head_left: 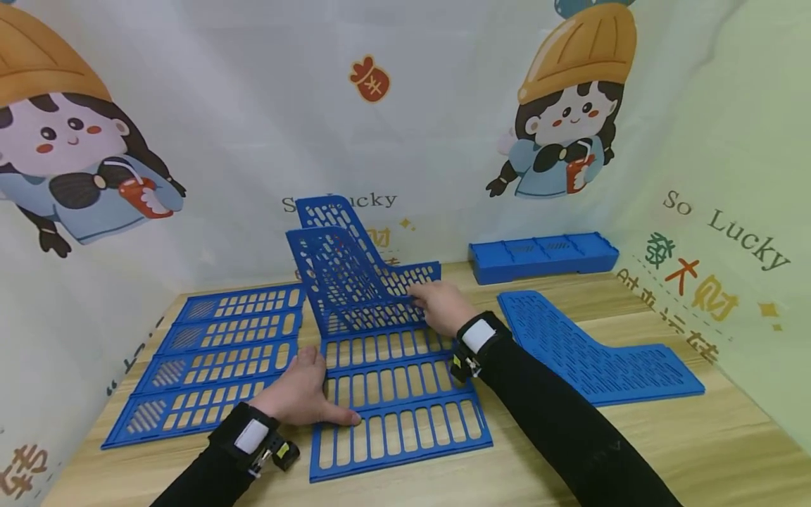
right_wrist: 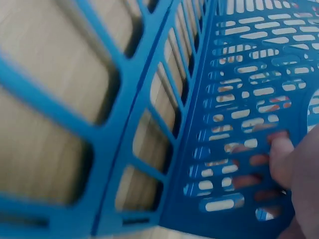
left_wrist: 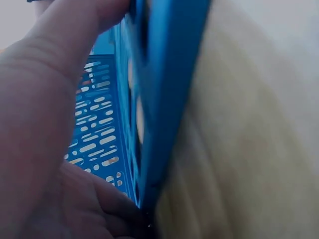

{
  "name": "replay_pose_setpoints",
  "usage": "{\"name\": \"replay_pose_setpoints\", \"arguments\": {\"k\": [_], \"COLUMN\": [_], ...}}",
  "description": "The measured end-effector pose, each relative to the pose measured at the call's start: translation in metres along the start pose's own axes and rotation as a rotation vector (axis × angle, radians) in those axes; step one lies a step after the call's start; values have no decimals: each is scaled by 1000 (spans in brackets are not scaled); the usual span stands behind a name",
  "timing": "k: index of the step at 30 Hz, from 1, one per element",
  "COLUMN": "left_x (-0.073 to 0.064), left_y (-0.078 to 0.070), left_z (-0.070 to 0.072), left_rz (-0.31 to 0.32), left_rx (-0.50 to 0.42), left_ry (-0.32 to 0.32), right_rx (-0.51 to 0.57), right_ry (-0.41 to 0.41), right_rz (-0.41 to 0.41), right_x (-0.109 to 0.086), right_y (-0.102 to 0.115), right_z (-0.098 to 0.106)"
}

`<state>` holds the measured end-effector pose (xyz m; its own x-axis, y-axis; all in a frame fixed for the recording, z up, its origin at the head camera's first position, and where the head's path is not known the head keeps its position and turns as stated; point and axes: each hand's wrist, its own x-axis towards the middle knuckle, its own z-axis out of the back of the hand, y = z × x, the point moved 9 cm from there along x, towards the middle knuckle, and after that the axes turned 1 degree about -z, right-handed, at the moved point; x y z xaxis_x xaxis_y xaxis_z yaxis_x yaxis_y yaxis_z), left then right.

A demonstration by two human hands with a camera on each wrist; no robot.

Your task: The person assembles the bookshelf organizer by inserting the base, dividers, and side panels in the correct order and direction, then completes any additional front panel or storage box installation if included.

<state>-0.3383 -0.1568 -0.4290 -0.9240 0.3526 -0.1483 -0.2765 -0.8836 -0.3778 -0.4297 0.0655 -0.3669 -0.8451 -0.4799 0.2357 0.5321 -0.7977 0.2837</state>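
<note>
In the head view, a blue slatted panel in joined sections (head_left: 395, 408) lies flat on the table. Two L-shaped blue perforated panels stand at its far end, one behind the other: the front panel (head_left: 336, 282) and the rear panel (head_left: 329, 208). My right hand (head_left: 443, 308) pinches the front panel near its low right end. In the right wrist view, the thumb (right_wrist: 283, 159) is on its near face, and fingers show through its holes. My left hand (head_left: 304, 394) rests at the slatted panel's left edge, thumb spread over it; its other fingertips are partly hidden in the left wrist view.
Another slatted blue panel in several sections (head_left: 215, 359) lies at the left. At the right lies an L-shaped perforated blue piece (head_left: 589, 359). A long blue tray-like part (head_left: 545, 258) sits by the patterned back cloth (head_left: 443, 141).
</note>
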Motion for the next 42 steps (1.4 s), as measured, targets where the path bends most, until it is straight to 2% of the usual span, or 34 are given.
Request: {"name": "replay_pose_setpoints", "arguments": {"k": [3, 6, 8, 12, 15, 17, 20, 25, 30, 38, 42], "left_x": [-4, -8, -11, -17, -22, -22, -19, -12, -9, -8, -5], "left_y": [4, 6, 5, -1, -5, -6, -6, -2, 1, -1, -2], "left_z": [-11, -18, -19, -16, -12, -11, -9, -8, -9, -11, -12], "left_rz": [20, 37, 33, -31, -79, -92, -87, -93, -87, -81, -90], "left_rx": [-30, -74, -98, -122, -158, -173, -174, -171, -182, -192, -195], "left_ry": [26, 46, 53, 93, 143, 164, 148, 103, 82, 93, 95], "right_rx": [103, 215, 238, 56, -67, -94, -159, -287, -279, -277, -274], "right_ry": [57, 80, 74, 110, 223, 298, 359, 340, 363, 432, 434], "right_rz": [-8, -84, -149, -228, -330, -415, -478, -499, -536, -597, -615], "right_x": [-12, -32, -51, -100, -140, -164, -187, -194, -191, -194, -194], "right_y": [-10, -27, -43, -80, -113, -133, -152, -160, -168, -177, -180], "right_z": [-6, 0, 9, 31, 42, 47, 52, 58, 59, 58, 61]}}
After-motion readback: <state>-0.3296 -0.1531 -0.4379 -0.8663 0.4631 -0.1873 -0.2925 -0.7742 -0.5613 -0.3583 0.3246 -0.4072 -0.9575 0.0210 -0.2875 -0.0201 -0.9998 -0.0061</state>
